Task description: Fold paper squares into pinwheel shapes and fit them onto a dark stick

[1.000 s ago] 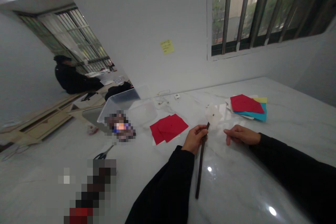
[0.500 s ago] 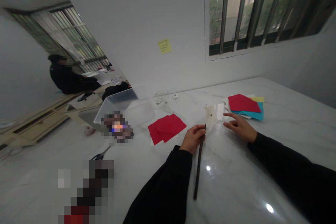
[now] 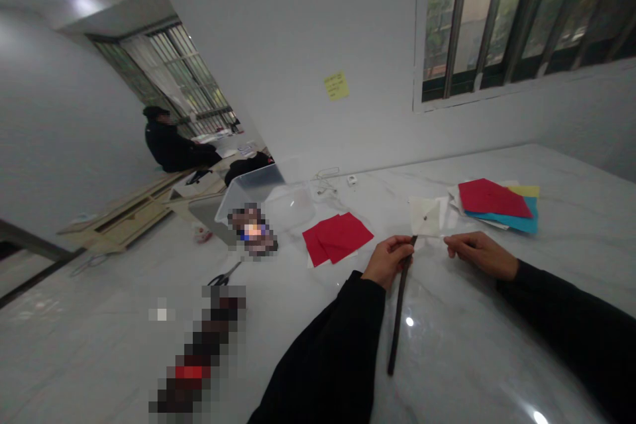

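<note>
Hands low over a white marble tabletop [image 3: 462, 351]: left hand [image 3: 386, 262] closed in a firm grip around a long dark stick [image 3: 399, 321], right hand [image 3: 479, 255] empty and half open, fingers [image 3: 460, 246] loosely curled. Stick tilted, its upper tip just above the left fist and touching a white paper square [image 3: 424, 216] with a small dark dot near its middle. Lower end of the stick out toward the viewer, contact with the tabletop impossible to tell.

Biggest change since half a second ago: right forefinger no longer raised and pointing, whole hand drawn in toward the paper's lower right edge, fingertips just beside it, contact unclear. Paper now turned flatter to view, no longer nearly edge-on.

Across the room, far left, a seated person [image 3: 171, 146] in dark clothing, near a barred window [image 3: 163, 73]. On the tabletop, left to right: a clear plastic tub [image 3: 293, 207], a pixelated object [image 3: 252, 230] against it, black-handled scissors [image 3: 223, 275], a long pixelated object [image 3: 199, 344], and overlapping red paper sheets [image 3: 338, 236]. Above, a yellow sticky note [image 3: 336, 86] on the white wall [image 3: 298, 46]. Right of the hands, a pile of red, teal and yellow paper [image 3: 497, 205], below a second barred window [image 3: 497, 20].
</note>
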The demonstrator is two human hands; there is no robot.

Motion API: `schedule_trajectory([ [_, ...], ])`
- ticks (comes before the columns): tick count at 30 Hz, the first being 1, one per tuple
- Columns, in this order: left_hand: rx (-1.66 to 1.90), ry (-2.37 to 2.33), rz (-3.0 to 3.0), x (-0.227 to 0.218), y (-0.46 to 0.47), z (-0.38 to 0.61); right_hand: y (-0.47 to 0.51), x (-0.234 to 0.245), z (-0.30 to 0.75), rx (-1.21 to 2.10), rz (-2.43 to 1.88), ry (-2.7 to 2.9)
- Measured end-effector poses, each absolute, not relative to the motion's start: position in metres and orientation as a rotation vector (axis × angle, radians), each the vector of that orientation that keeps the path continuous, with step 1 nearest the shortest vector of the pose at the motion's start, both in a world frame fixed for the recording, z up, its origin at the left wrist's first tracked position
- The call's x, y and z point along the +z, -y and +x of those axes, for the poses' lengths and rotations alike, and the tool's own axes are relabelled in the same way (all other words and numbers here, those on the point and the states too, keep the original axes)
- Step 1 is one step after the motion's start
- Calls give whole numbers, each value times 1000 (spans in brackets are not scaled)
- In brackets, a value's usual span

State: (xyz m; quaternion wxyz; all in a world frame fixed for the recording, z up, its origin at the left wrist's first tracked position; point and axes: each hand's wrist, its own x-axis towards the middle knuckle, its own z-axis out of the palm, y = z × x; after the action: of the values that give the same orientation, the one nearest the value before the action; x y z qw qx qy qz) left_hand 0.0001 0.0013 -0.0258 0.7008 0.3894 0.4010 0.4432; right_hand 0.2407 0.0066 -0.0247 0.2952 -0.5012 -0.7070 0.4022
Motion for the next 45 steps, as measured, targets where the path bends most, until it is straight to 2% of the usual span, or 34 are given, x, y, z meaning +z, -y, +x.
schedule_trajectory([
  [8, 932, -891, 910, -27, -2, 0, -9, -28, 243, 1029, -1436, 1595],
  [24, 909, -880, 921, -28, -2, 0, -14, -30, 248, 981, -1415, 1891],
  [31, 910, -884, 914, -26, 0, 0, -16, -31, 255, 802, -1495, 1620],
  [41, 897, -865, 965, -28, -1, 1, -16, -30, 250, 1000, -1380, 1834],
  [45, 907, -855, 943, -29, -1, 1, -14, -28, 249, 1026, -1414, 1645],
])
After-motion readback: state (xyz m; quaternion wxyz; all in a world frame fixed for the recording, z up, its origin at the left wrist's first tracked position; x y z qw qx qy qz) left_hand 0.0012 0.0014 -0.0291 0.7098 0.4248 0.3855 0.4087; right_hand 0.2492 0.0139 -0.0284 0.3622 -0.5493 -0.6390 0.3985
